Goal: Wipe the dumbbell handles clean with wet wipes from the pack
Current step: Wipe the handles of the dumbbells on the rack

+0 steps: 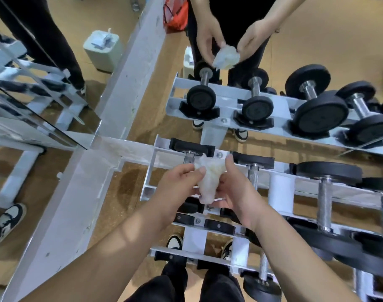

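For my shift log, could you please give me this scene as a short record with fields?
left hand: grips the wipe from the left
right hand: holds the wipe from the right
wipe: white, crumpled, between both hands
handle: leftmost on the top tier, metal, partly hidden by the wipe
contact with handle: cannot tell
rack: white, dumbbells in a row
mirror: behind the rack, reflects hands and wipe
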`<state>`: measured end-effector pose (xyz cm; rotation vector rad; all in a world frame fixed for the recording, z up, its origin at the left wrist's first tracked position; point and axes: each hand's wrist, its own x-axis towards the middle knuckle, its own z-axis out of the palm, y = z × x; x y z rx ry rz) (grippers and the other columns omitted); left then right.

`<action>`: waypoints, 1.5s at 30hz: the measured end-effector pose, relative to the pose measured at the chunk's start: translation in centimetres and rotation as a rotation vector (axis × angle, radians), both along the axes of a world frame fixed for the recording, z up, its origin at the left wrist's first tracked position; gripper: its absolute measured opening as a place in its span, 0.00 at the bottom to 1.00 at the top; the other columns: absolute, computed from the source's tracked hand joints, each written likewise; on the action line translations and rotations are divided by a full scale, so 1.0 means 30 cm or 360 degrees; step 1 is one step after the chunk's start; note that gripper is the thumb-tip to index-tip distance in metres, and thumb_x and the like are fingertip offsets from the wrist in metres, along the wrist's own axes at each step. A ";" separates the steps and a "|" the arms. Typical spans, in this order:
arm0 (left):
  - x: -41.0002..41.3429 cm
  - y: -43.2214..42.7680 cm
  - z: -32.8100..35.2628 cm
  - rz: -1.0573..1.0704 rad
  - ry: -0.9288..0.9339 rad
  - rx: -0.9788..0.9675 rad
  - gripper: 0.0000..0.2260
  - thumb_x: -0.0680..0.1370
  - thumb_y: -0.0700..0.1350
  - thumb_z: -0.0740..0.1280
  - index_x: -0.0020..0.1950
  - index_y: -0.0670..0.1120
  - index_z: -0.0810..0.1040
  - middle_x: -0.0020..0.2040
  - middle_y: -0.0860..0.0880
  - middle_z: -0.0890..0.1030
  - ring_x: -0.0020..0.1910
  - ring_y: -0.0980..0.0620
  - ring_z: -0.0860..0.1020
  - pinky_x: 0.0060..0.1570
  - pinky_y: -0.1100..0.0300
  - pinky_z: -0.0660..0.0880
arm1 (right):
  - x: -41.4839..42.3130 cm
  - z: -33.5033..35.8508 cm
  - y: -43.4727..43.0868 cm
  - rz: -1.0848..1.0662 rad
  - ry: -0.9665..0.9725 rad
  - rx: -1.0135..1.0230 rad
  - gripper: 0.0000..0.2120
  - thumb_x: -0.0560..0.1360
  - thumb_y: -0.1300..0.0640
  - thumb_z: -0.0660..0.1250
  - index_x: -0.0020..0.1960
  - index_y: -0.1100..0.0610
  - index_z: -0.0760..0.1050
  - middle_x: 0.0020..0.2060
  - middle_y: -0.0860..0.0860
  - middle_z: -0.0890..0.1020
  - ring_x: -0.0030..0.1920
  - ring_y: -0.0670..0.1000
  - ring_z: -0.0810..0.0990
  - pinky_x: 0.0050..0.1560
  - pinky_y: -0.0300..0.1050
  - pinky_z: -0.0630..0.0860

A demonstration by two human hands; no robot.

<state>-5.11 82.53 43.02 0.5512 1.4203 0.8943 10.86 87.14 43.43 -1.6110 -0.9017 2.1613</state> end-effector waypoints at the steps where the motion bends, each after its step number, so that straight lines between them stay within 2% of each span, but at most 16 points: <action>1: 0.007 0.011 0.003 0.0078 -0.0123 -0.0054 0.11 0.80 0.49 0.70 0.58 0.43 0.81 0.54 0.43 0.86 0.55 0.46 0.84 0.59 0.46 0.80 | 0.017 0.007 -0.001 -0.0020 0.0041 -0.0001 0.39 0.80 0.27 0.46 0.65 0.55 0.81 0.56 0.59 0.87 0.57 0.60 0.85 0.64 0.60 0.78; 4: 0.018 0.020 -0.012 0.0151 -0.0316 -0.0112 0.06 0.82 0.43 0.67 0.55 0.40 0.78 0.57 0.36 0.83 0.58 0.39 0.83 0.61 0.42 0.79 | 0.055 0.019 -0.005 -0.0076 0.0075 0.0095 0.28 0.85 0.39 0.52 0.64 0.56 0.81 0.55 0.62 0.86 0.51 0.61 0.84 0.64 0.66 0.78; 8: 0.025 0.016 -0.042 0.0197 -0.0559 -0.0162 0.06 0.82 0.42 0.64 0.56 0.41 0.77 0.60 0.35 0.82 0.63 0.36 0.80 0.66 0.40 0.75 | 0.086 -0.009 -0.025 -0.0254 -0.0090 0.0100 0.13 0.83 0.53 0.62 0.58 0.59 0.82 0.50 0.61 0.87 0.46 0.56 0.85 0.51 0.57 0.83; 12: 0.082 0.001 -0.052 0.0234 -0.0602 -0.0257 0.14 0.83 0.44 0.61 0.64 0.39 0.76 0.59 0.37 0.83 0.61 0.38 0.81 0.65 0.39 0.75 | 0.122 -0.051 -0.071 -0.0149 -0.0433 0.0088 0.08 0.82 0.53 0.65 0.53 0.56 0.80 0.44 0.56 0.85 0.44 0.54 0.84 0.48 0.50 0.80; 14: 0.128 0.001 -0.060 0.0215 -0.0399 -0.0291 0.13 0.83 0.45 0.61 0.64 0.42 0.76 0.56 0.39 0.85 0.56 0.41 0.84 0.62 0.41 0.78 | 0.161 -0.079 -0.088 -0.0219 -0.0540 0.0092 0.07 0.82 0.55 0.64 0.53 0.56 0.78 0.44 0.55 0.84 0.42 0.53 0.81 0.43 0.47 0.78; 16: 0.173 0.021 -0.058 0.0169 -0.0020 -0.0267 0.09 0.82 0.48 0.63 0.58 0.46 0.77 0.53 0.41 0.84 0.51 0.42 0.84 0.57 0.42 0.80 | 0.214 -0.096 -0.088 -0.0274 -0.0574 0.0120 0.06 0.82 0.57 0.63 0.52 0.57 0.77 0.42 0.54 0.82 0.41 0.53 0.80 0.40 0.47 0.79; 19: 0.263 0.066 -0.047 -0.0119 0.0586 0.0033 0.06 0.81 0.51 0.63 0.48 0.50 0.73 0.42 0.49 0.78 0.39 0.51 0.77 0.43 0.52 0.78 | 0.309 -0.102 -0.059 -0.0358 -0.0624 0.0200 0.05 0.83 0.57 0.61 0.53 0.56 0.76 0.39 0.55 0.82 0.37 0.54 0.78 0.31 0.45 0.75; 20: 0.306 0.079 -0.041 -0.0209 0.0718 0.0170 0.06 0.81 0.51 0.63 0.48 0.51 0.73 0.43 0.52 0.78 0.40 0.53 0.77 0.44 0.53 0.76 | 0.339 -0.100 -0.045 -0.0352 -0.0662 0.0229 0.05 0.82 0.57 0.61 0.52 0.55 0.75 0.38 0.54 0.82 0.36 0.54 0.78 0.30 0.44 0.72; 22: 0.417 0.093 -0.086 -0.0391 0.0868 0.0394 0.07 0.82 0.52 0.63 0.50 0.51 0.75 0.55 0.54 0.78 0.52 0.56 0.77 0.53 0.56 0.75 | 0.399 -0.101 -0.015 -0.0284 -0.0736 0.0257 0.05 0.81 0.57 0.61 0.50 0.55 0.75 0.38 0.54 0.82 0.36 0.54 0.78 0.33 0.45 0.72; 25: 0.566 0.078 -0.210 -0.0702 0.0996 0.0394 0.15 0.84 0.52 0.59 0.56 0.44 0.81 0.72 0.54 0.68 0.67 0.58 0.70 0.64 0.66 0.64 | 0.474 -0.115 0.014 -0.0183 -0.0733 0.0215 0.09 0.81 0.57 0.61 0.49 0.60 0.76 0.41 0.57 0.81 0.40 0.56 0.78 0.40 0.51 0.76; 28: 0.619 0.078 -0.264 -0.0378 0.1227 0.0374 0.09 0.81 0.47 0.66 0.59 0.44 0.78 0.63 0.51 0.72 0.60 0.52 0.75 0.57 0.65 0.69 | 0.545 -0.121 0.037 -0.0029 -0.0690 0.0205 0.10 0.82 0.54 0.61 0.53 0.58 0.78 0.45 0.58 0.84 0.43 0.54 0.80 0.44 0.51 0.77; 31: 0.627 0.099 -0.288 -0.0171 0.1264 0.0192 0.22 0.79 0.50 0.69 0.70 0.46 0.69 0.62 0.51 0.71 0.58 0.52 0.75 0.56 0.61 0.72 | 0.576 -0.134 0.063 0.0120 -0.0686 0.0287 0.09 0.83 0.51 0.62 0.58 0.49 0.79 0.50 0.51 0.85 0.51 0.51 0.83 0.55 0.51 0.80; 33: 0.658 0.130 -0.301 -0.0312 0.1382 0.0034 0.24 0.81 0.53 0.65 0.74 0.45 0.66 0.65 0.45 0.73 0.61 0.45 0.75 0.60 0.53 0.74 | 0.582 -0.145 0.079 0.0193 -0.0672 0.0319 0.10 0.83 0.51 0.62 0.62 0.46 0.78 0.51 0.49 0.84 0.54 0.52 0.83 0.60 0.55 0.80; 35: 0.700 0.185 -0.304 -0.0367 0.1350 -0.0081 0.23 0.83 0.53 0.60 0.75 0.43 0.63 0.67 0.41 0.74 0.64 0.40 0.75 0.61 0.47 0.74 | 0.590 -0.154 0.095 0.0178 -0.0658 0.0324 0.11 0.83 0.51 0.62 0.62 0.47 0.79 0.50 0.50 0.85 0.54 0.55 0.84 0.60 0.58 0.80; 40: 0.740 0.306 -0.294 -0.0118 0.1144 -0.0100 0.17 0.85 0.51 0.56 0.66 0.38 0.68 0.62 0.38 0.76 0.60 0.37 0.78 0.57 0.48 0.74 | 0.636 -0.178 0.084 0.0149 -0.0687 0.0311 0.09 0.82 0.53 0.62 0.58 0.45 0.79 0.51 0.52 0.85 0.54 0.58 0.84 0.60 0.59 0.80; 45: 0.725 0.227 -0.328 -0.0518 0.1382 -0.0203 0.20 0.85 0.54 0.56 0.69 0.41 0.68 0.65 0.40 0.76 0.63 0.39 0.76 0.59 0.49 0.72 | 0.632 -0.202 0.068 0.0141 -0.0644 0.0236 0.10 0.83 0.55 0.61 0.59 0.48 0.79 0.51 0.52 0.85 0.53 0.57 0.84 0.58 0.56 0.81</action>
